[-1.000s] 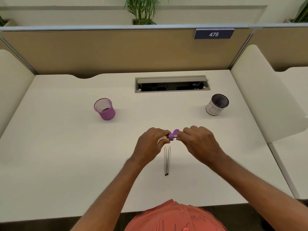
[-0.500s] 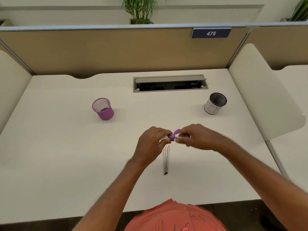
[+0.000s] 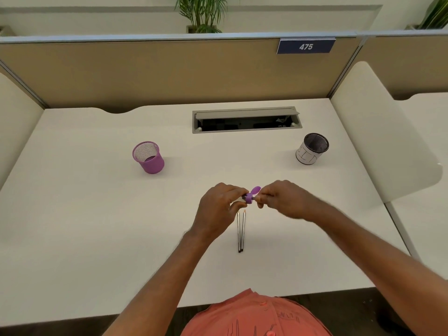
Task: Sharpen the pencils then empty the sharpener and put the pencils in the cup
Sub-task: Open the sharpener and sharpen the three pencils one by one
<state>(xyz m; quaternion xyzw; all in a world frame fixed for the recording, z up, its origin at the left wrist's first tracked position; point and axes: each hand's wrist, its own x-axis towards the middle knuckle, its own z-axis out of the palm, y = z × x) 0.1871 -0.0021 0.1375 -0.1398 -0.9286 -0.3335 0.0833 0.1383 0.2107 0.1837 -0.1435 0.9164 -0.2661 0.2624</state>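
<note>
A small purple sharpener with its flip lid raised is pinched in my left hand above the middle of the white desk. My right hand grips a pencil whose tip enters the sharpener from the right; the hand hides most of that pencil. Two more pencils lie side by side on the desk just below my hands, tips pointing away from me. A purple mesh cup stands at the left and a white cup with a dark mesh inside at the right.
A grey cable hatch is sunk into the desk behind the hands. Tan partition walls with a blue "475" sign close the back. White side panels flank the desk. The front edge runs near my orange shirt.
My right hand has rotated and its wrist has dropped, turning the pencil in the sharpener. My left hand has stayed on the sharpener. The two loose pencils have not moved.
</note>
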